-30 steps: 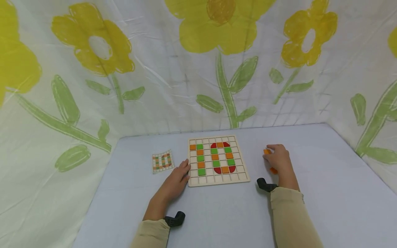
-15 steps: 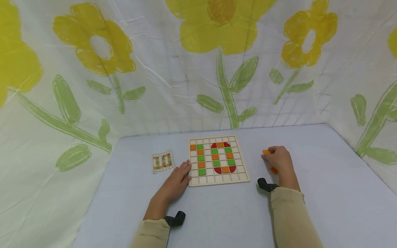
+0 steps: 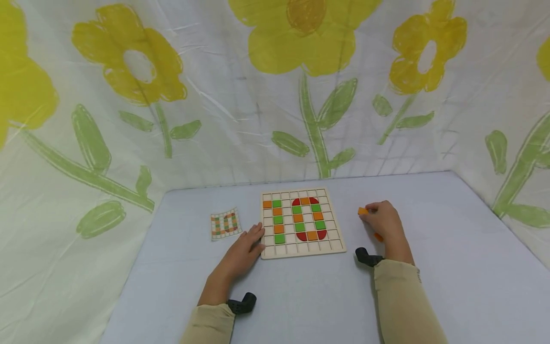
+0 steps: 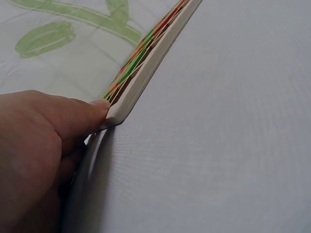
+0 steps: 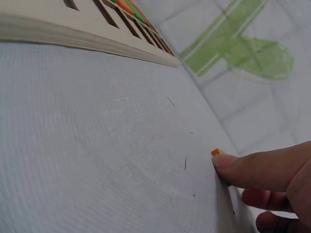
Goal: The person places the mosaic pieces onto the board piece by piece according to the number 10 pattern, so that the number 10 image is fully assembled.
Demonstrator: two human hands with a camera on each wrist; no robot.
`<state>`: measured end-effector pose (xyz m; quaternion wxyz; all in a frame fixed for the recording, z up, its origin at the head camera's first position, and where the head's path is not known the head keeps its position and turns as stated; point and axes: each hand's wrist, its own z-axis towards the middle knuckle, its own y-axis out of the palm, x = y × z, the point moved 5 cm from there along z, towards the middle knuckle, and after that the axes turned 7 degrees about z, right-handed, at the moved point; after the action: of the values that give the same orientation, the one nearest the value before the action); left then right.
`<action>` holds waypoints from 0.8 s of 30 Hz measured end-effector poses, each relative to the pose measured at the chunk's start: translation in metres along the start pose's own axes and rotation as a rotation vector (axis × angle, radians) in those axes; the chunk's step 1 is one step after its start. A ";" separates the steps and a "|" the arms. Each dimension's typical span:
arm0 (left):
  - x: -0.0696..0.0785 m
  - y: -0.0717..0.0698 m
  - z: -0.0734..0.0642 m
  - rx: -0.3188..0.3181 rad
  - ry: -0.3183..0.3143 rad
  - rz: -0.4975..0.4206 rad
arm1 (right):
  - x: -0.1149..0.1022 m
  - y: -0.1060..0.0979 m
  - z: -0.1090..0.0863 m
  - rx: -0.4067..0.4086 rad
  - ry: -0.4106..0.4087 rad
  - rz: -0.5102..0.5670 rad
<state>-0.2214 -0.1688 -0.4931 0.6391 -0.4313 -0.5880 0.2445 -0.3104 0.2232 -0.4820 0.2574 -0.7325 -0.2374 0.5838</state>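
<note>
My right hand [image 3: 384, 222] pinches a small orange square tile [image 3: 363, 210] between thumb and fingers, right of the board; in the right wrist view the orange tile [image 5: 216, 152] peeks past the thumb tip. A second orange tile [image 3: 378, 237] lies under the same hand, partly hidden by it. The pale wooden grid board [image 3: 335, 246] bears orange, green and red tiles that form a 1 and a 0. At its left edge rests my left hand [image 3: 242, 251], fingers extended. Its thumb [image 4: 85, 116] touches the board's near corner in the left wrist view.
Left of the board lies a small printed card [image 3: 226, 224] with a matching coloured grid pattern. The table [image 3: 301, 296] has a pale cloth, and a flower-printed curtain [image 3: 223, 95] rises along its back and sides. Each wrist wears a black device [image 3: 243, 304].
The right hand has slid the orange tile a little to the left, away from the second orange tile. The left hand and the board stay in place.
</note>
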 end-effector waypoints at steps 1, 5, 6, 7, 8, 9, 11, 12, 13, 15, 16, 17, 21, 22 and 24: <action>0.000 0.000 0.000 0.000 0.000 0.000 | 0.001 -0.001 0.000 0.005 -0.003 -0.005; 0.001 0.000 0.001 -0.001 0.002 0.000 | 0.003 -0.001 0.001 0.004 -0.026 -0.026; 0.001 0.000 0.001 -0.001 0.002 -0.001 | 0.002 0.000 0.001 -0.002 -0.032 -0.027; 0.001 0.000 0.002 -0.002 0.001 0.000 | 0.000 0.001 0.000 -0.009 -0.034 -0.028; 0.001 0.001 0.002 -0.003 0.000 -0.001 | -0.004 0.003 0.000 -0.017 -0.037 -0.025; 0.001 0.001 0.002 -0.005 -0.001 0.000 | -0.009 0.005 -0.002 -0.025 -0.041 -0.021; 0.000 0.001 0.002 -0.001 -0.005 -0.001 | -0.024 0.014 -0.004 -0.040 -0.069 -0.022; 0.000 0.001 0.002 0.000 -0.008 0.001 | -0.034 0.019 -0.007 -0.048 -0.096 -0.027; 0.000 0.001 0.001 0.000 -0.013 0.002 | -0.044 0.025 -0.010 -0.057 -0.129 -0.034; -0.001 0.001 0.001 0.002 -0.017 0.001 | -0.067 0.040 -0.017 -0.080 -0.209 -0.044; -0.002 0.001 0.001 0.004 -0.018 -0.001 | -0.077 0.048 -0.022 -0.094 -0.253 -0.050; -0.002 0.001 0.001 0.002 -0.017 -0.001 | -0.087 0.055 -0.028 -0.112 -0.293 -0.049; -0.002 0.001 0.001 0.002 -0.007 -0.010 | -0.116 0.085 -0.047 -0.191 -0.402 -0.053; -0.002 0.001 0.001 0.001 -0.007 -0.012 | -0.121 0.092 -0.051 -0.211 -0.413 -0.059; -0.002 0.001 0.000 0.000 -0.006 -0.017 | -0.126 0.104 -0.056 -0.240 -0.438 -0.092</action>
<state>-0.2219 -0.1701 -0.4949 0.6392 -0.4256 -0.5936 0.2406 -0.2770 0.0569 -0.4474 0.1372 -0.6022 -0.3885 0.6838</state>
